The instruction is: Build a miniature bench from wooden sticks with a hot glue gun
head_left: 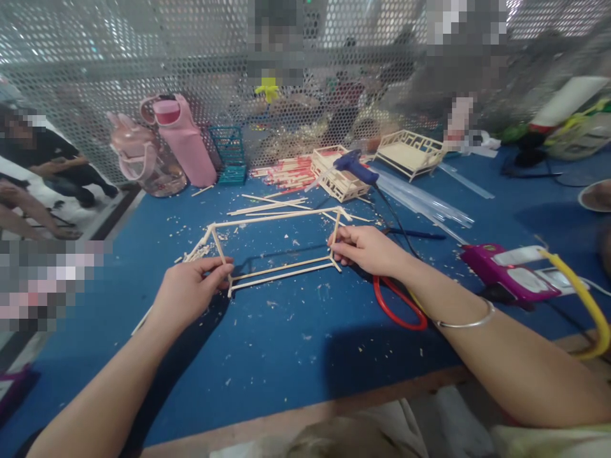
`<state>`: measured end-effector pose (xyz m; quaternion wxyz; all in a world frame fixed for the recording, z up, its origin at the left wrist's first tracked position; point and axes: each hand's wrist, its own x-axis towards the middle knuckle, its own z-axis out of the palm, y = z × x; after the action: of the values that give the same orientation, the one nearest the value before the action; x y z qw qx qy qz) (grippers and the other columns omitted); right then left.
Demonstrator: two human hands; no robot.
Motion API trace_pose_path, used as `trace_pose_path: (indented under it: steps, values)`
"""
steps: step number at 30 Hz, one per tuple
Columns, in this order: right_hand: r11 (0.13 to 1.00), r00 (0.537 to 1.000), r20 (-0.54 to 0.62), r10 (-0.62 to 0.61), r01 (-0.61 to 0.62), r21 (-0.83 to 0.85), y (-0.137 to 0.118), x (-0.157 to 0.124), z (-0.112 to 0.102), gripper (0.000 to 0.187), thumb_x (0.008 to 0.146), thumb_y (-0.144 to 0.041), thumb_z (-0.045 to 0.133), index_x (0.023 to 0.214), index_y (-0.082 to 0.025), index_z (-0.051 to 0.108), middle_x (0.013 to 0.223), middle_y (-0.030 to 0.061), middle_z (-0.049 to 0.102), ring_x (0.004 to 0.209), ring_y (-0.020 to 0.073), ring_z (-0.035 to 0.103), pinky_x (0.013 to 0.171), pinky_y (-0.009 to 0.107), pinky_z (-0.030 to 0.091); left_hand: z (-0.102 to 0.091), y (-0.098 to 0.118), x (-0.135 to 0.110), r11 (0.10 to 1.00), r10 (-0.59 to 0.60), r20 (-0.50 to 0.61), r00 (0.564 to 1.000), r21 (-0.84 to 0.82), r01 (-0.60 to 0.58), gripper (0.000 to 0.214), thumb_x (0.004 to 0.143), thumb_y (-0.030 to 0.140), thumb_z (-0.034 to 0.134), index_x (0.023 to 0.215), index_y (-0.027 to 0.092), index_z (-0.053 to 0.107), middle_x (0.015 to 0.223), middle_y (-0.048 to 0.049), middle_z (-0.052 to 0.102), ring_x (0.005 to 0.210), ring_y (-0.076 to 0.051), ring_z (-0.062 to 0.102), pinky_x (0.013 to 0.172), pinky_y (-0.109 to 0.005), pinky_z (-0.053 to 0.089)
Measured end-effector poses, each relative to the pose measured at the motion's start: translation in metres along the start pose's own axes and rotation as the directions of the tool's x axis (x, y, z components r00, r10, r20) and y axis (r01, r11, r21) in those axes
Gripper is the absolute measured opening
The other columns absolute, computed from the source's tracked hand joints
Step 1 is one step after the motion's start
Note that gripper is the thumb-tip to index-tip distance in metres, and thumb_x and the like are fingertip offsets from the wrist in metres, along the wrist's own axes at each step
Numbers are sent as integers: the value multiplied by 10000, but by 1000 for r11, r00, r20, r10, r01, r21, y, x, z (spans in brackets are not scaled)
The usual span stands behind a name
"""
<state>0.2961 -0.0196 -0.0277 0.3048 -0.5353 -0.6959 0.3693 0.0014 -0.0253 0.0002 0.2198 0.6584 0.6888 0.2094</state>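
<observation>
A rectangular frame of thin wooden sticks (pixel 281 217) is held between my two hands just above the blue table. My left hand (pixel 193 286) pinches its left upright between thumb and fingers. On the opposite side, my right hand (pixel 358 247) grips the right upright. Two roughly parallel sticks form the lower side, with short end pieces at the corners. Behind the frame lie several loose sticks (pixel 267 207). A small heap of cut stick pieces (pixel 198 251) sits beside my left hand. Red-handled pliers or cutters (pixel 398 312) lie partly hidden under my right forearm.
A blue glue gun (pixel 356 166) rests by a small wooden model (pixel 334 175); another model (pixel 410 152) stands farther right. Clear glue sticks (pixel 424 197), a purple power strip (pixel 510 273) and a pink bottle (pixel 188 140) are around. A perforated metal screen (pixel 200 51) borders the back.
</observation>
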Motion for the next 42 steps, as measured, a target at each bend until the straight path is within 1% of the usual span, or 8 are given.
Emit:
trace_pose_path:
  steps: [14,23,27,30,33,36,38,42]
  values:
    - [977,989,104,102,-80,-198,0,-4,-21,57,699,-211,567,659,-204,528,525,-50,534,487,98,483,502,225,390,3,-6,0,1000,27,5,1000,-12,-27,388,663,542,522,775,240,739,761,-29,742,603,-210,639,638,-322,493]
    - [963,972,-227,66,-122,-239,-1,-2,-26,241,633,-77,490,830,-193,567,707,-15,579,564,106,476,576,248,383,1,-3,-1,999,44,-10,999,11,-44,422,666,535,489,805,222,735,809,-40,757,678,-228,666,689,-329,490]
    - [961,918,-395,41,-144,-234,1,0,-27,92,670,-169,559,721,-204,490,627,-38,522,520,103,421,544,251,340,-1,-2,0,995,49,22,999,82,-50,472,693,557,454,840,200,726,853,-54,753,718,-225,658,683,-319,467]
    - [943,880,-473,54,-200,-265,2,2,-28,282,731,-322,584,583,-219,368,495,-64,394,478,97,351,517,253,291,-2,-1,0,996,42,32,999,82,-45,502,704,568,428,880,196,717,879,-56,750,665,-204,644,667,-313,457]
    - [920,905,-420,72,-223,-323,3,3,-29,382,812,-369,498,505,-217,329,463,-47,374,482,104,351,522,261,276,-1,0,0,997,33,37,999,69,-36,493,698,554,430,876,191,712,883,-58,749,664,-198,646,689,-311,457]
    - [919,944,-326,47,-169,-356,5,2,-29,295,842,-281,430,557,-208,407,531,-21,473,528,119,422,546,256,301,-1,0,1,994,50,46,998,90,-54,469,698,549,434,832,197,713,845,-50,752,679,-207,655,705,-314,463]
    - [926,968,-250,17,-110,-361,5,2,-27,143,789,-147,425,691,-198,516,628,-8,556,592,128,487,585,247,339,-1,0,2,994,50,29,998,94,-53,438,691,540,443,791,212,715,827,-36,754,661,-205,657,681,-304,472]
    - [937,998,-49,36,-51,-344,4,1,-23,315,652,-13,439,843,-194,613,731,-4,622,662,129,543,650,242,396,0,1,2,997,50,-20,999,58,-49,364,667,507,472,677,227,705,873,-14,758,601,-178,652,624,-271,492]
